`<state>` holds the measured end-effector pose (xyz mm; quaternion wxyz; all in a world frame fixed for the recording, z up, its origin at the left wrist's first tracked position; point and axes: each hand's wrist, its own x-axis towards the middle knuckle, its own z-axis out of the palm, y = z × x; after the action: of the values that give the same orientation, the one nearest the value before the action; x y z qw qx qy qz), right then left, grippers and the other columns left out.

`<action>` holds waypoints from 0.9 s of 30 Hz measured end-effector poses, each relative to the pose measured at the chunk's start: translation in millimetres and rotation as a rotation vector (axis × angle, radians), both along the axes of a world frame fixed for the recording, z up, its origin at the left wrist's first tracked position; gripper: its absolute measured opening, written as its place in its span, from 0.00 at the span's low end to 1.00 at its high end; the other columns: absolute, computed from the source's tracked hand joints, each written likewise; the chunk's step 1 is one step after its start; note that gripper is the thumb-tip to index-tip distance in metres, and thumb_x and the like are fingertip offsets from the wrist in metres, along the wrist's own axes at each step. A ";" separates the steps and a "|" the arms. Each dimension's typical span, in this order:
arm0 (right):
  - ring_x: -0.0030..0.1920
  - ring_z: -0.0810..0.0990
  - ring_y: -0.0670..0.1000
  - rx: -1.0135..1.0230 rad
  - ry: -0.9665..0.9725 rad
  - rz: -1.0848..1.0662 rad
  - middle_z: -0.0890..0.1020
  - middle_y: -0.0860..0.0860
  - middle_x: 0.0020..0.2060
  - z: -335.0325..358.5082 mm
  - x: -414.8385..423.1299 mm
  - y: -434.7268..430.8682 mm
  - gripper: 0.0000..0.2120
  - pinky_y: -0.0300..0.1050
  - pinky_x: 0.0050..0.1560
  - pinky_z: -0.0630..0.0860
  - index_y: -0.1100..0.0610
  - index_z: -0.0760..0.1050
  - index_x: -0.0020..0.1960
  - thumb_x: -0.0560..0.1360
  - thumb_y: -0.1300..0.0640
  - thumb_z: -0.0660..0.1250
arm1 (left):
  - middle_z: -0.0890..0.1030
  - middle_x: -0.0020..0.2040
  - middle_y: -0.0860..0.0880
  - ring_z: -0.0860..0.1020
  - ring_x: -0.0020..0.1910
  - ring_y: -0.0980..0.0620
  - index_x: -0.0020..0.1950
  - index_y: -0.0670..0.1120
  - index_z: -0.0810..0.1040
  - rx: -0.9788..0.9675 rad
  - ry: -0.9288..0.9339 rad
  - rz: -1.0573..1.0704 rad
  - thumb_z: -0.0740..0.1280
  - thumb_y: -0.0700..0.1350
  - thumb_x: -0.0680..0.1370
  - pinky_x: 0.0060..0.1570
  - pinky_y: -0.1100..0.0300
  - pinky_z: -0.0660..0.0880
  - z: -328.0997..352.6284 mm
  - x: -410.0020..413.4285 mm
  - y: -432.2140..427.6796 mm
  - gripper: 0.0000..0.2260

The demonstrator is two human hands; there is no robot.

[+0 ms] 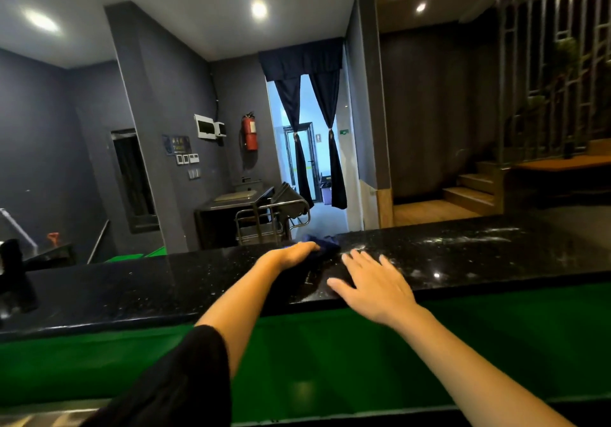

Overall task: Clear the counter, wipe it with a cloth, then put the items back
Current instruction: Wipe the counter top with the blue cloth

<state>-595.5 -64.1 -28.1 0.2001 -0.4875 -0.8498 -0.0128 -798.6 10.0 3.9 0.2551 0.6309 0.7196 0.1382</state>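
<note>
A long black speckled stone counter [463, 254] runs across the view on a green front panel. My left hand [294, 253] reaches over it and presses down on a dark blue cloth [325, 243] near the counter's far edge. My right hand [370, 281] lies flat with fingers spread on the counter's near edge, just right of the cloth. Pale smears and wet streaks show on the stone to the right.
A dark object [13, 261] stands on the counter's far left end. Beyond the counter are a steel trolley [271, 218], a sink unit [231, 201], green bins [132, 257], a curtained doorway [307, 135] and wooden steps [472, 188] at right.
</note>
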 end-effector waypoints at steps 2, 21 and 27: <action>0.75 0.58 0.52 0.051 0.074 -0.067 0.63 0.53 0.74 3.7 27.1 0.4 0.30 0.55 0.74 0.50 0.57 0.61 0.74 0.79 0.38 0.50 | 0.76 0.61 0.41 0.74 0.53 0.45 0.65 0.43 0.72 0.042 -0.042 0.053 0.57 0.56 0.77 0.58 0.53 0.70 0.3 -30.2 -30.7 0.23; 0.75 0.58 0.55 -0.039 -0.002 -0.474 0.63 0.57 0.74 -12.7 156.0 12.3 0.30 0.51 0.73 0.54 0.57 0.62 0.75 0.80 0.38 0.49 | 0.50 0.78 0.41 0.48 0.77 0.39 0.77 0.45 0.54 0.181 0.362 -0.094 0.47 0.56 0.80 0.74 0.45 0.44 -15.9 191.9 -56.3 0.28; 0.75 0.57 0.55 -0.159 -0.043 -0.435 0.59 0.52 0.76 -2.7 171.3 14.6 0.28 0.52 0.72 0.55 0.50 0.58 0.76 0.80 0.39 0.48 | 0.54 0.77 0.42 0.52 0.76 0.39 0.74 0.45 0.61 0.226 0.357 -0.260 0.46 0.52 0.81 0.73 0.44 0.49 -17.7 216.9 -59.8 0.24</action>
<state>-424.2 -49.5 -30.8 0.1351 -0.6731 -0.7271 0.0009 -581.7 -49.8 -13.8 0.0672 0.7572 0.6460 0.0701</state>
